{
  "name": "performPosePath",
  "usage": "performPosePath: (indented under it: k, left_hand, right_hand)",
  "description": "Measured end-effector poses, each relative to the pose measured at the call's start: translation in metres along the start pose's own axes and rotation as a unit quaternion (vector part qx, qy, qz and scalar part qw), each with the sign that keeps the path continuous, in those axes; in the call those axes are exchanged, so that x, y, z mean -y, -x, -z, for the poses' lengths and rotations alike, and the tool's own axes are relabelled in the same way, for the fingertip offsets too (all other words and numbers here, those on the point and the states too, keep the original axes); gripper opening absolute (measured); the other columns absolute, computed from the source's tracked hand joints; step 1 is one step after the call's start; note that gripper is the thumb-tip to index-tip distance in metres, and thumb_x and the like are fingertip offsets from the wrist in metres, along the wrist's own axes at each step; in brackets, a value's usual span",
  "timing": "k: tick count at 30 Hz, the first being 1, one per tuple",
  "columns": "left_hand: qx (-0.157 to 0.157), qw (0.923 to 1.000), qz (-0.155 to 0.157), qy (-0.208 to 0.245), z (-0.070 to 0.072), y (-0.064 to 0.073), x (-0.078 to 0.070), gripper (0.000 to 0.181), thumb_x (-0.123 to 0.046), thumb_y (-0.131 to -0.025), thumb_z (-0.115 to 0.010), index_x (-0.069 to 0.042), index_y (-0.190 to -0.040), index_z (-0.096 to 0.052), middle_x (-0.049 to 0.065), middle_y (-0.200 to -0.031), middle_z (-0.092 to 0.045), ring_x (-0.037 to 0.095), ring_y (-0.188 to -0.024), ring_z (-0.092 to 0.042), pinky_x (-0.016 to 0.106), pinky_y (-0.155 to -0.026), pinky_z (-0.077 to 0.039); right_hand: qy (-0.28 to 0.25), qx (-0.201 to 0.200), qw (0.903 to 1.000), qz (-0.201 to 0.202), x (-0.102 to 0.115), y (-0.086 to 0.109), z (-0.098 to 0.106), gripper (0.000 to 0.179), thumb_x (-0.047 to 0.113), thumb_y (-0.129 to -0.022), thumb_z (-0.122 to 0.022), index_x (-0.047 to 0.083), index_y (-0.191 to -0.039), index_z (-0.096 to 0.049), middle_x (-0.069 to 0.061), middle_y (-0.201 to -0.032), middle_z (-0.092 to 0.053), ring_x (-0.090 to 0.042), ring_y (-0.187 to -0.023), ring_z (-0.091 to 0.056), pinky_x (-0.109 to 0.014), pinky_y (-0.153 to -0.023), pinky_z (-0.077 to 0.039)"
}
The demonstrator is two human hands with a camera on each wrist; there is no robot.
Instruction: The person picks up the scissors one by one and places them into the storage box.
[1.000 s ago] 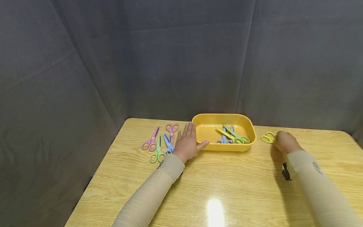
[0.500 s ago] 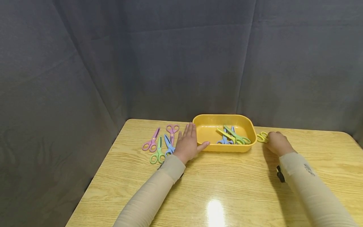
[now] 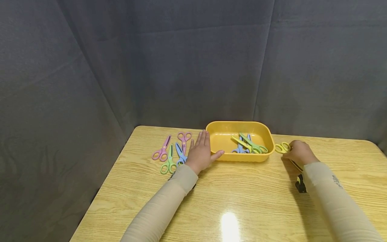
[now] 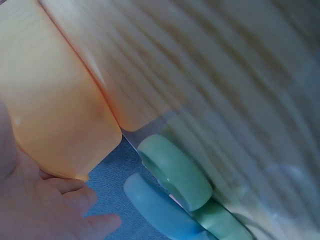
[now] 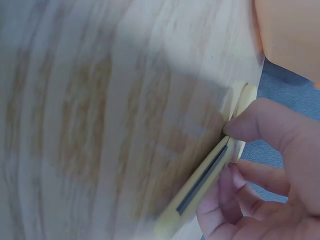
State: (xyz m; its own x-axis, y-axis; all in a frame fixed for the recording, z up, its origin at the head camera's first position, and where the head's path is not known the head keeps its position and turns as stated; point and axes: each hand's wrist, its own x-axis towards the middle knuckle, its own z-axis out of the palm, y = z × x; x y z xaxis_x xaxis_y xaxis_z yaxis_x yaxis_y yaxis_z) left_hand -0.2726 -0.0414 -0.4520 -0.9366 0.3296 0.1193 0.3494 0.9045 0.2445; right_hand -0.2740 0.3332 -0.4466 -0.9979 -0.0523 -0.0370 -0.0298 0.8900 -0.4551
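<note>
My right hand (image 3: pixel 300 153) pinches a pair of yellow scissors (image 3: pixel 282 148) just right of the yellow tray (image 3: pixel 239 157). In the right wrist view, thumb and fingers of the right hand (image 5: pixel 280 155) grip the scissors (image 5: pixel 195 190) near the pivot, blades slanting toward the lower left. My left hand (image 3: pixel 199 153) lies with straight fingers along the tray's left end, thumb by its front wall. The left wrist view shows those spread fingers (image 4: pixel 60 205) beside the tray (image 4: pixel 65 100). Inside the tray lie yellow scissors (image 3: pixel 242 143), green scissors (image 3: pixel 255 146) and blue scissors (image 3: pixel 237 150), partly overlapping.
Left of my left hand, pink scissors (image 3: pixel 161 151), more pink scissors (image 3: pixel 184 137), green scissors (image 3: pixel 168 164) and blue scissors (image 3: pixel 180 154) lie on the wooden table (image 3: pixel 193 208). A dark grey curtain (image 3: pixel 193 67) hangs behind the table.
My right hand first slid the yellow scissors left toward the tray, then shifted slightly right and turned, so part of the blades shows beneath it. My left hand has stayed put.
</note>
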Motion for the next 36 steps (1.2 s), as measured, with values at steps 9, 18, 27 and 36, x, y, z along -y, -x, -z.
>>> performPosePath:
  k: [9,18,27,36]
  left_hand:
    - [0.010,0.9999,0.005,0.006,0.002,0.002,-0.001,0.102,-0.072,-0.097,-0.040,0.003,-0.160,-0.012,0.017,-0.168,-0.008,0.030,-0.156,-0.008,0.054,-0.121,-0.019]
    - [0.009,0.9999,0.005,-0.001,0.001,0.000,0.000,0.102,-0.073,-0.097,-0.039,0.002,-0.161,-0.012,0.017,-0.168,-0.009,0.030,-0.156,-0.008,0.054,-0.121,-0.019]
    - [0.014,0.9999,0.008,-0.003,0.001,0.000,0.000,0.102,-0.074,-0.097,-0.038,0.002,-0.161,-0.011,0.016,-0.169,-0.008,0.029,-0.156,-0.008,0.053,-0.121,-0.018]
    - [0.015,0.9999,0.008,-0.002,0.001,0.000,-0.001,0.102,-0.073,-0.097,-0.038,0.002,-0.161,-0.011,0.016,-0.169,-0.008,0.029,-0.156,-0.007,0.054,-0.121,-0.019]
  right_hand:
    - [0.017,-0.003,0.9998,0.007,0.000,0.000,0.001,0.023,0.010,-0.074,-0.077,0.000,-0.072,-0.056,-0.004,-0.065,-0.047,-0.022,-0.063,-0.044,-0.033,-0.059,-0.036]
    - [0.036,0.006,0.9990,0.024,-0.002,0.003,0.007,0.023,0.008,-0.075,-0.077,-0.004,-0.079,-0.058,-0.007,-0.070,-0.051,-0.024,-0.065,-0.046,-0.035,-0.061,-0.039]
    - [0.047,0.022,0.9984,0.024,0.000,0.003,0.010,0.028,0.009,-0.077,-0.081,-0.006,-0.087,-0.060,-0.007,-0.071,-0.052,-0.023,-0.066,-0.047,-0.036,-0.060,-0.040]
    - [0.056,0.005,0.9979,0.030,0.000,0.001,0.010,0.028,0.009,-0.077,-0.079,-0.007,-0.090,-0.060,-0.008,-0.072,-0.054,-0.024,-0.066,-0.048,-0.036,-0.059,-0.040]
